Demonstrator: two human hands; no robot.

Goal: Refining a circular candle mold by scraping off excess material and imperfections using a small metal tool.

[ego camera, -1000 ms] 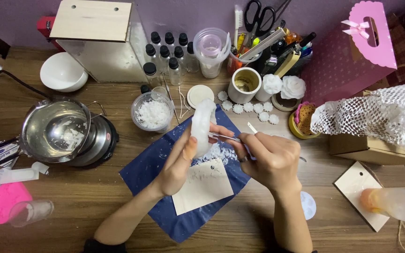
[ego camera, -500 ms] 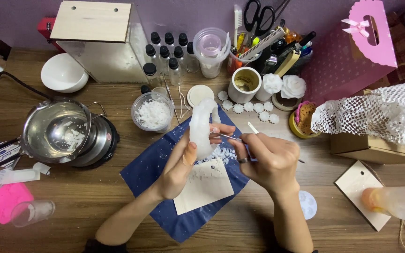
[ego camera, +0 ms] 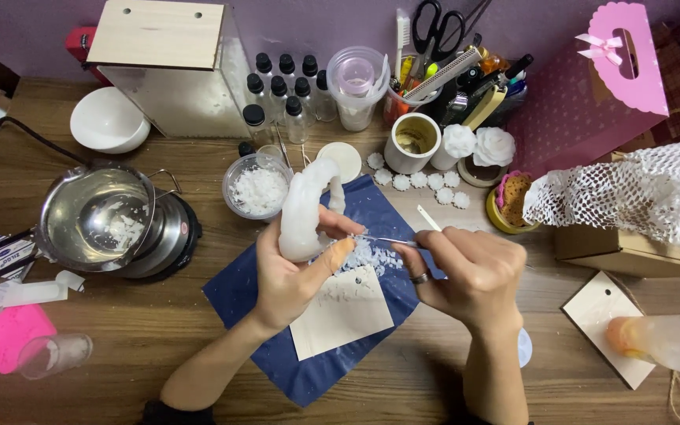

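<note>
Head view: scraping white wax piece (ego camera: 306, 206), gripped in left hand (ego camera: 293, 275), with thin metal tool (ego camera: 391, 241) pinched by right hand (ego camera: 466, 271); likely needing gentle strokes over blue sheet (ego camera: 238, 291).

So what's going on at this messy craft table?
A person is working a white wax piece, held upright in the left hand. The right hand holds a thin metal tool with its tip against the piece. White shavings lie below on a blue sheet. A bowl of white flakes and a metal pot sit to the left.
</note>
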